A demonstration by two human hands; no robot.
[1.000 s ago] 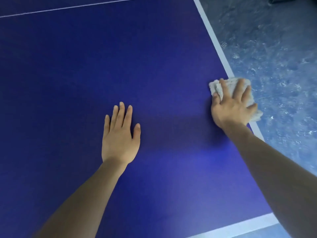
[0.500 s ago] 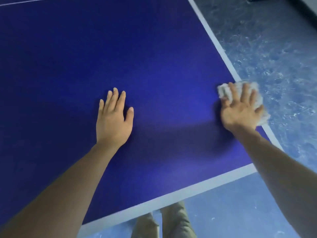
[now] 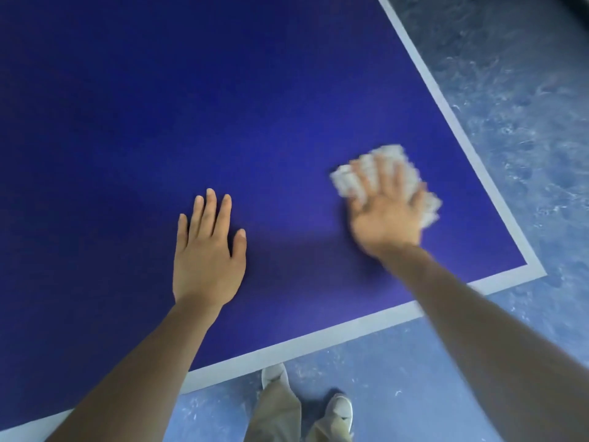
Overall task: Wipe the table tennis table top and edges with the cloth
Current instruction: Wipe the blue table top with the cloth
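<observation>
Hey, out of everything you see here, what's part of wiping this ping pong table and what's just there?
Part of the job:
cloth, under the right hand
blue table top
white edge lines
left hand, flat on the table

Just there:
floor
shoes
trouser legs

We see the flat table tennis table top point(image 3: 223, 106) in deep, even blue, framed along its near and right sides by a pale grey-white painted border stripe point(image 3: 318, 341). The crumpled white cloth point(image 3: 353, 180) looks nubbly, its weave blurred. The mottled floor point(image 3: 510, 90) is grey-blue with whitish scuffs. We also see loose khaki trousers point(image 3: 277, 413) and pale grey-white shoes point(image 3: 341, 409).
</observation>
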